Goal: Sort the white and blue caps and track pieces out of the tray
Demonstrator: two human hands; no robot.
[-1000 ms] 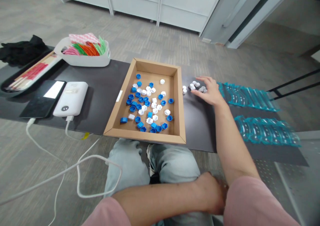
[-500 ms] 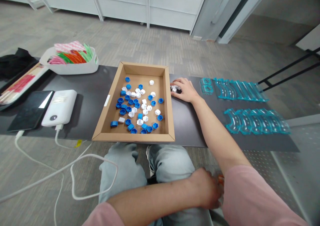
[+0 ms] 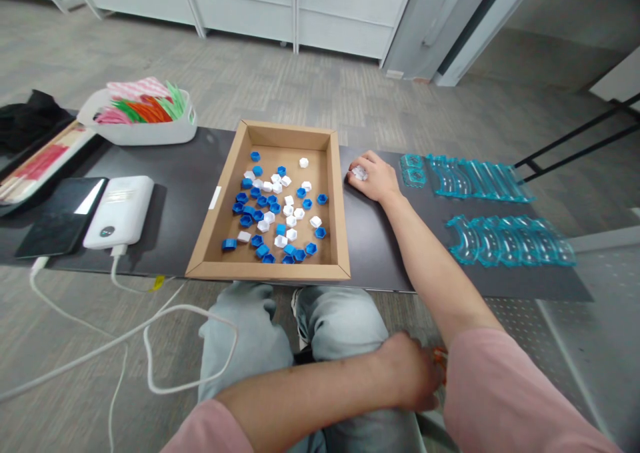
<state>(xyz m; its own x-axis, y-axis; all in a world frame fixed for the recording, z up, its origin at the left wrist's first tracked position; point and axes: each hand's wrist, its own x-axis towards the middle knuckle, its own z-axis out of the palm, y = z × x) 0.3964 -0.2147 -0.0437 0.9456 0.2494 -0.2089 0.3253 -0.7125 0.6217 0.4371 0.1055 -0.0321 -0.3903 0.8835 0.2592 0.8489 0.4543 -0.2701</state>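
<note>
On the dark tabletop just beyond the right wall of the cardboard tray, my right hand curls its fingers round a few small white pieces. Blue hexagonal pieces and white hexagonal pieces lie scattered inside the tray, some touching. My left hand rests low over my lap, under my right arm, with its fingers curled. A small orange thing shows by its fingers; what it is, I cannot make out.
Clear teal plastic parts lie in rows at the right, with a smaller teal piece nearer my hand. Left of the tray are a white power bank, a black phone, white cables and a white basket of colourful strips.
My right hand has shifted slightly right, away from the tray wall, drawing the white pieces closer under its fingers. My left hand has stayed about where it was.
</note>
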